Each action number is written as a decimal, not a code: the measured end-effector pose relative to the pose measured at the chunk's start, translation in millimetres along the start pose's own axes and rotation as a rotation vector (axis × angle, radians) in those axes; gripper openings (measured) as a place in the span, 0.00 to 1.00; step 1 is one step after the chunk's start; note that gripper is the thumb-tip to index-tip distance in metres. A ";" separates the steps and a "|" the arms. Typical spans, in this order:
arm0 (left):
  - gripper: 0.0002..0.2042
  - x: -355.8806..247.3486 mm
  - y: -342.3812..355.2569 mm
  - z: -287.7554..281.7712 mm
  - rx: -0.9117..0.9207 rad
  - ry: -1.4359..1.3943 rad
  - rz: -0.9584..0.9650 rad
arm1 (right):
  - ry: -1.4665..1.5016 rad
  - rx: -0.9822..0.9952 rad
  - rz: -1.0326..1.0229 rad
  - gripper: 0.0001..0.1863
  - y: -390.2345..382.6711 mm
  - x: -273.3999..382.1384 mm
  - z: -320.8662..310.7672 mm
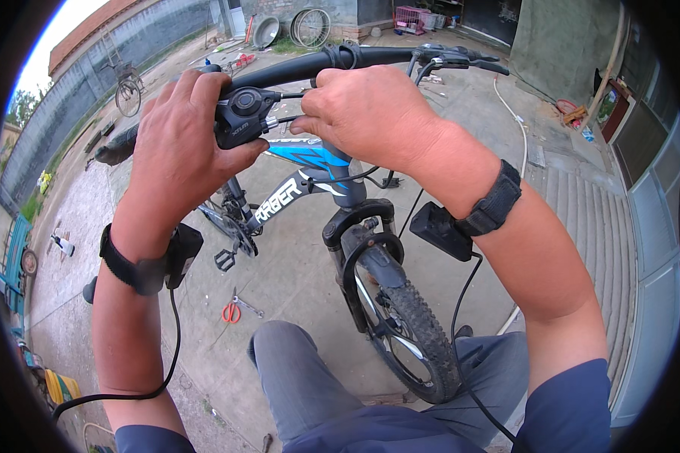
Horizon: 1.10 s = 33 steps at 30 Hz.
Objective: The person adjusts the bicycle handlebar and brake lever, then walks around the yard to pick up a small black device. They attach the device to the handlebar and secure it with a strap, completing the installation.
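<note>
A bicycle with a grey, blue and white frame (283, 198) stands in front of me. My left hand (175, 143) wraps round the left end of its black handlebar (298, 69), gripping the black shifter unit (243, 115), with the thumb along its lower edge. Two thin black cables come out of the shifter's right side. Fingers of my right hand (378, 113) pinch the lower cable (285, 119) close to the shifter; the fingertips partly hide the upper one. The knobbly front wheel (423, 340) rests on the ground between my legs.
Orange-handled scissors (231, 312) and a metal wrench (247, 305) lie on the concrete below the pedal (225, 260). A spray bottle (64, 245) and a teal cart (15, 264) are at left. Far back are a second bicycle (127, 89), a loose wheel (310, 29) and a pink cage (410, 20).
</note>
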<state>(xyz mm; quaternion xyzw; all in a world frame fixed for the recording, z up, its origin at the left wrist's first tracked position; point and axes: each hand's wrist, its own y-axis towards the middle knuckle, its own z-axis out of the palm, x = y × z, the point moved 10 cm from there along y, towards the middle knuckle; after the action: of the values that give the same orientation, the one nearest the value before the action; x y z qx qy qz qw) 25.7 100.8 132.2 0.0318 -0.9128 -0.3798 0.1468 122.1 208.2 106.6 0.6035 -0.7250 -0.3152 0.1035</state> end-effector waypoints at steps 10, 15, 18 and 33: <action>0.34 -1.9 0.0 -2.0 -0.036 0.011 0.009 | -0.081 -0.095 -0.025 0.13 -8.8 6.2 -7.7; 0.35 -2.2 0.6 -2.6 -0.025 0.004 0.005 | 0.072 -0.148 -0.026 0.11 -27.7 -2.9 -22.9; 0.37 -0.8 -0.4 -2.2 0.003 -0.006 -0.009 | 0.215 -0.378 -0.020 0.14 -57.9 -12.1 -54.6; 0.47 14.9 -13.4 1.8 0.089 0.098 -0.064 | 1.264 0.479 0.958 0.23 -401.3 -0.9 105.4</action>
<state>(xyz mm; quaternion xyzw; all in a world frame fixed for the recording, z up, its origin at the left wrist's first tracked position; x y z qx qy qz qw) 10.2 90.0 125.3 0.0859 -0.9190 -0.3416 0.1774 391.4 214.8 -208.9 0.2983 -0.7564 0.3247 0.4832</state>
